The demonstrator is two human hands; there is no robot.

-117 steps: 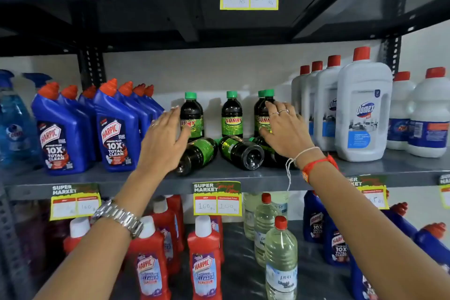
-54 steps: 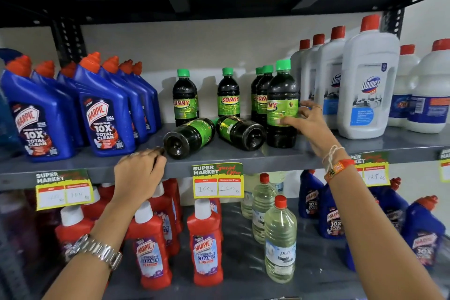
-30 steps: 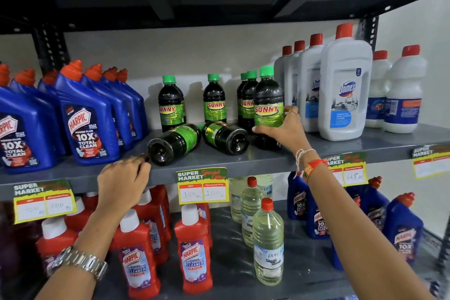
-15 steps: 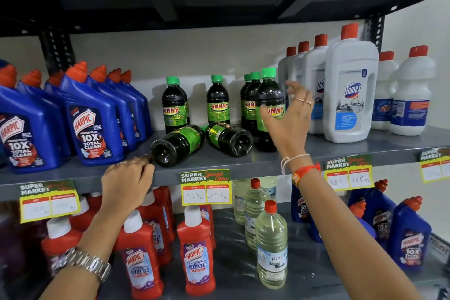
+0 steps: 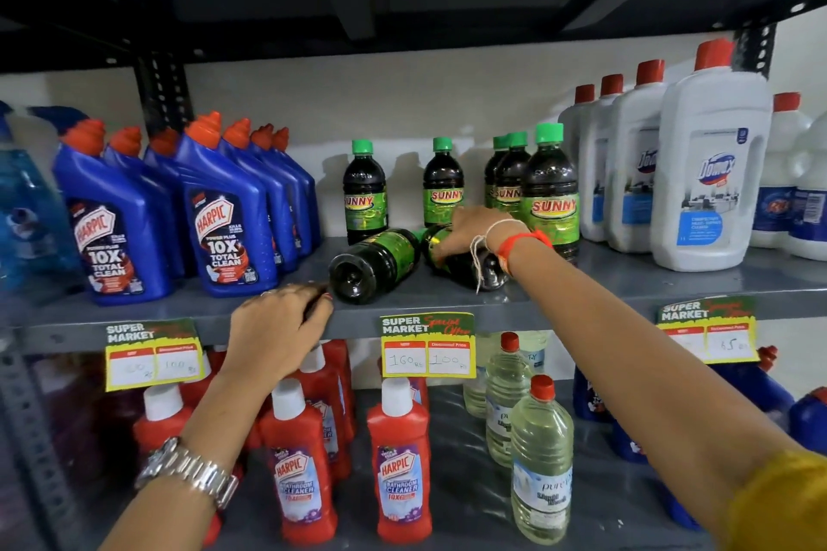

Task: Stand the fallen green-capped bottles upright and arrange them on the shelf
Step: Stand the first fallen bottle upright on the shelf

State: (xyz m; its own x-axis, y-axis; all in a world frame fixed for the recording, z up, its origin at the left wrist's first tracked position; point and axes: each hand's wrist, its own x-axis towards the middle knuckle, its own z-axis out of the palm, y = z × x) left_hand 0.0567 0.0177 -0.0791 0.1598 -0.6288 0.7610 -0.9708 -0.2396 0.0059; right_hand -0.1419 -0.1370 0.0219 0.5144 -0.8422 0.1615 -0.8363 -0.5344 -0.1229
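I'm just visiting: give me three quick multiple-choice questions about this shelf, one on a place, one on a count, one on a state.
1. Where does the left hand rest?
A. on the shelf's front edge
B. on a white bottle
C. on a red bottle below

2. How many green-capped bottles lie on their sides?
A. none
B. two
C. five

3. What is the right hand doing?
A. hanging free
B. reaching onto a fallen bottle
C. holding a price tag

Answers: 1 A, its fingers sit on the grey edge. 2 B, the other fallen bottle lies beside it. 3 B, its fingers lie over that bottle.
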